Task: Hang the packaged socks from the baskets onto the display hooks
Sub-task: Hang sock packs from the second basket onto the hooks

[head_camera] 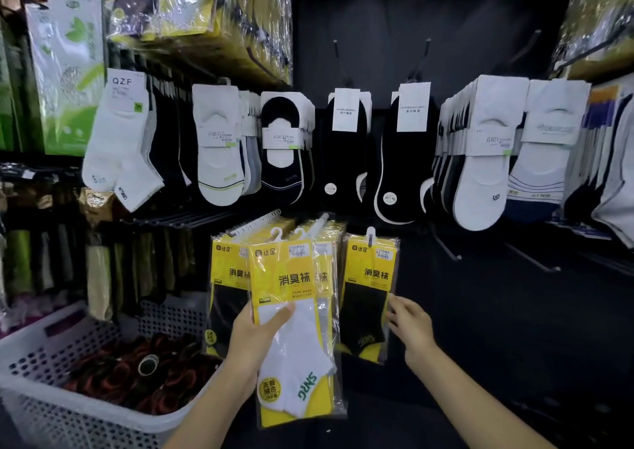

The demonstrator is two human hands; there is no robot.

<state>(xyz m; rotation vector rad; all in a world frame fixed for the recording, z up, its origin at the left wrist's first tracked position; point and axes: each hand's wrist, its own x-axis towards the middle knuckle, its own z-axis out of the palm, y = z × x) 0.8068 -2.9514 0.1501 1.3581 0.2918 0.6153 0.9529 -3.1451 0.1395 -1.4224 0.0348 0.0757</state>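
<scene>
1. Head view: left hand (254, 338) was clamped on the yellow clear-plastic packet of white socks (295, 328), with the thumb across the front and the fingers behind. The packet was held upright in front of the yellow packets already hung.
2. The packet's white plastic hanger loop (276, 235) sat just beside and below the white display hook (317, 224). It looked not yet threaded on.
3. A second loop showed right next to the first. Could not tell whether the grip held one packet or two.
4. Right hand (408, 325) held nothing, fingers loosely spread. The tips were at the edge of the hung yellow packet of black socks (368, 294); touching or just short, unclear.
5. White perforated plastic basket (31, 373) sat lower left, well apart from both hands. It held dark red-and-black bundles (130, 369), too dim to identify.
6. Step, as a judgement: this was the hanging stage. The packet was out of the basket and up at the rack, with only lining up the loop left.
7. Next move likely called for raising the packet until the loop met the hook's free tip, then sliding it back against the row.
8. The thin film looked floppy, so the top might droop. The free right hand could steady the loop.
</scene>
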